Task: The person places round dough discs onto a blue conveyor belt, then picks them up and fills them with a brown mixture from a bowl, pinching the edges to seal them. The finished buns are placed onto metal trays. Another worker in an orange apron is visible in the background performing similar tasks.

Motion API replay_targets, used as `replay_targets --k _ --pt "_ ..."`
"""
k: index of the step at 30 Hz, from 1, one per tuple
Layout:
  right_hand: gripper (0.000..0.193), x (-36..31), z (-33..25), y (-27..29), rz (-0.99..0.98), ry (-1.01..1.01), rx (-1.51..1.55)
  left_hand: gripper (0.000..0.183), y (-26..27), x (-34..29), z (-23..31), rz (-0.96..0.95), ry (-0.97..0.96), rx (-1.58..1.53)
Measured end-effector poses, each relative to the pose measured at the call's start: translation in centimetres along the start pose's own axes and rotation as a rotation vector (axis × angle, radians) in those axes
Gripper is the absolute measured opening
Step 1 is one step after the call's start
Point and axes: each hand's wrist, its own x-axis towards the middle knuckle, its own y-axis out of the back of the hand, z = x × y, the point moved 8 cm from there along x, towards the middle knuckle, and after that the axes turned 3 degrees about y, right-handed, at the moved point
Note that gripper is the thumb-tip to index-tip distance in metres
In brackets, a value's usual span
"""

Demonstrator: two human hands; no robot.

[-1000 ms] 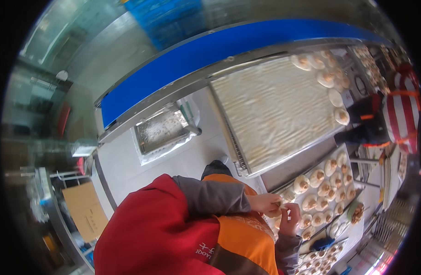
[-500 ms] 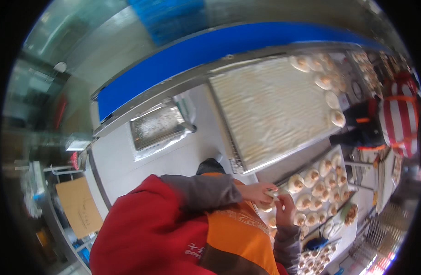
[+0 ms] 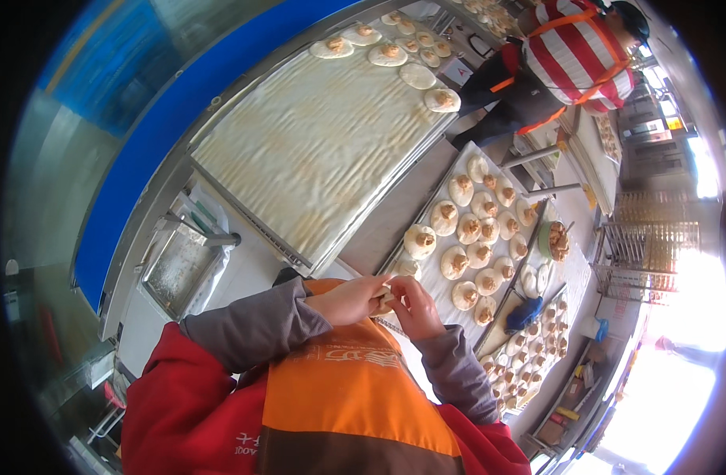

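Note:
My left hand (image 3: pixel 348 300) and my right hand (image 3: pixel 417 307) meet in front of the orange apron, fingertips closed together. A small piece of pale dough (image 3: pixel 385 298) shows between them, mostly covered by the fingers. Both hands pinch it. To the right, nearest my right hand, flat dough rounds (image 3: pixel 444 218) lie in rows on a pale board (image 3: pixel 426 286), most topped with a lump of brown filling. A green bowl of filling (image 3: pixel 557 241) stands past these rounds.
A large cloth-covered tray (image 3: pixel 307 150) bears several dough rounds (image 3: pixel 388 55) at its far end. A blue belt (image 3: pixel 133 170) runs along the left, near a metal tray (image 3: pixel 179 269). A person in a striped top (image 3: pixel 572 55) stands far right. Smaller filled pieces (image 3: pixel 529 348) and a blue cloth (image 3: pixel 523 315) lie right.
My view has swung to the right, so the boards and the other person appear farther left. My hands stay together, pinching the dough.

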Motion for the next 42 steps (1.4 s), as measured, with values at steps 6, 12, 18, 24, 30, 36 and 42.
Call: replay_targets --k 6,12,18,24,30,36,42 --pt "0.022 -1.1 -1.9 1.0 0.067 0.255 -0.239 0.032 -0.6 -0.7 -0.7 0.052 0.198 -0.207" --pt "0.022 -1.7 -2.9 0.5 0.045 0.426 -0.319 0.026 -0.7 -1.0 0.0 0.059 0.310 0.182" --pt "0.022 -1.3 -0.9 1.0 0.112 0.250 -0.224 0.032 -0.1 0.3 0.4 0.116 0.063 0.151" --pt "0.020 -1.6 -1.4 1.6 0.096 0.158 0.007 0.033 -1.3 -1.0 1.6 0.257 -0.137 0.175" --pt "0.020 -1.8 -3.5 1.0 0.078 0.464 -0.381 0.027 -1.6 -0.2 2.8 0.072 -0.009 0.243" --pt "0.021 -1.4 -1.2 1.5 0.200 0.272 -0.251 0.022 -0.8 -0.6 2.4 0.108 0.331 -0.339" --pt "0.019 -1.3 -1.6 1.4 0.137 0.283 -0.173 0.051 -1.0 0.5 1.4 0.290 0.026 -0.232"
